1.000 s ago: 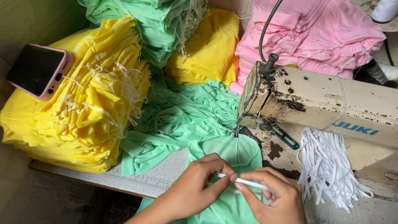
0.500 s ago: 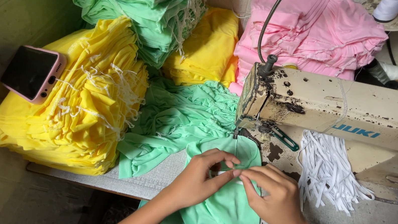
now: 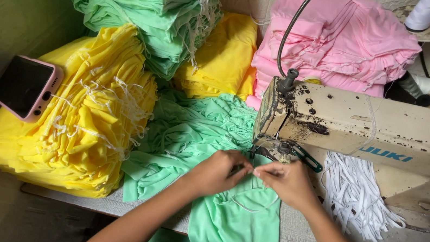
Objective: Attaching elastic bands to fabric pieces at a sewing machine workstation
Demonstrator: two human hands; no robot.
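Note:
My left hand (image 3: pixel 217 171) and my right hand (image 3: pixel 285 181) meet fingertip to fingertip over a light green fabric piece (image 3: pixel 238 225) that hangs off the table's front edge. Both hands pinch its top edge just under the needle area of a worn cream sewing machine (image 3: pixel 366 137). A thin white elastic loop lies on the green fabric below my right hand. More crumpled green pieces (image 3: pixel 186 134) lie to the left of my hands.
A tall yellow fabric stack (image 3: pixel 89 122) with a pink-cased phone (image 3: pixel 26 87) on it stands at left. Green stack (image 3: pixel 147 3) and pink stack (image 3: pixel 339 40) at back. A bundle of white elastic strips (image 3: pixel 354 193) lies under the machine arm. White thread cone (image 3: pixel 424 12) back right.
My hands have moved up toward the machine's needle with the green piece. The white elastic strip held out between my fingers a second ago is now tucked at the fabric's edge.

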